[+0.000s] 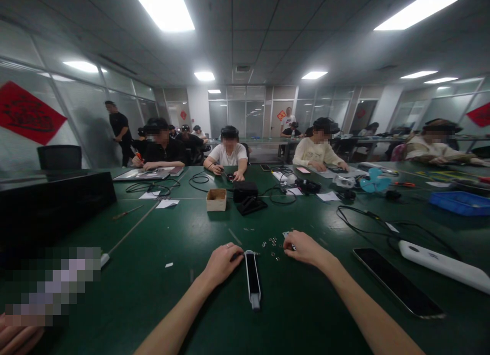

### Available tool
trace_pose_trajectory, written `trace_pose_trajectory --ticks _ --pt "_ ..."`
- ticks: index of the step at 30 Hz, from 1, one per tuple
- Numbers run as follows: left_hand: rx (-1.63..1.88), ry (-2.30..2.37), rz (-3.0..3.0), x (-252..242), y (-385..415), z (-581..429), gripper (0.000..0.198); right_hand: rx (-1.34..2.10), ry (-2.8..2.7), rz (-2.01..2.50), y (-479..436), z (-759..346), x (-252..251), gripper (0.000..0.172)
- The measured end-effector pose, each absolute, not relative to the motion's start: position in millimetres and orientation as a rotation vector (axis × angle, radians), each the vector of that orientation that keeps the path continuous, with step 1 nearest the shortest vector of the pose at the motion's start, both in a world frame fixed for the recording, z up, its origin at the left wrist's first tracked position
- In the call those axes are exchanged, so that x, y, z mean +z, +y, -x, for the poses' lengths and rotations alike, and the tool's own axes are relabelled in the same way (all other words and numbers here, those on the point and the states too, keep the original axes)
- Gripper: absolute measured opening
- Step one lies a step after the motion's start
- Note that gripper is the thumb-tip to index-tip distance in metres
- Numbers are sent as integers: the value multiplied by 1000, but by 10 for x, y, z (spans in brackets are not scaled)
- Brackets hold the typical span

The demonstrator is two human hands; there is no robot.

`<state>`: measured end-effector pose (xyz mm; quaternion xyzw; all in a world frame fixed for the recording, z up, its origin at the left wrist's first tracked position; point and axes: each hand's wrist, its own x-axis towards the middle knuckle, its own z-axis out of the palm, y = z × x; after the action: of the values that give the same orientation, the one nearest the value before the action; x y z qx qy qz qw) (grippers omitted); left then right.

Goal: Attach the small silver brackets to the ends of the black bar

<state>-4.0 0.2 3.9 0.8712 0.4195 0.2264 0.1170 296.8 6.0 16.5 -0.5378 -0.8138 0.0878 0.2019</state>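
Note:
My left hand (pixel 224 263) is closed at the far end of a narrow grey device (pixel 252 278) with a long black face. That device lies lengthwise on the green table, its near end pointing towards me. A thin dark piece shows at its far end, too small to name. My right hand (pixel 303 247) has its fingers curled together with a small metal plate (pixel 286 234) showing at the tips; part of the plate is hidden by the fingers. Between my hands lie several small metal rings or nuts (pixel 273 241), loosely scattered on the table.
A black phone (pixel 396 281) and a long white device (pixel 440 263) lie at right, with black cables behind. Ahead stand a small open box (pixel 216 199) and a black case (pixel 247 194). Another person's hand (pixel 21 337) enters at lower left. People sit across the table (pixel 153 293).

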Motion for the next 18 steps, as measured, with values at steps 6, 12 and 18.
trace_pose_trajectory --ticks 6,12,18 --pt "648 1232 -2560 36 -2 45 14 203 -2357 1813 31 -2807 205 14" --pt "615 1251 -2551 45 1 40 14 61 -2357 1961 -9 -2594 216 17" --pt "587 1260 -2541 71 -23 31 16 39 -2379 1990 -53 -2589 267 22"
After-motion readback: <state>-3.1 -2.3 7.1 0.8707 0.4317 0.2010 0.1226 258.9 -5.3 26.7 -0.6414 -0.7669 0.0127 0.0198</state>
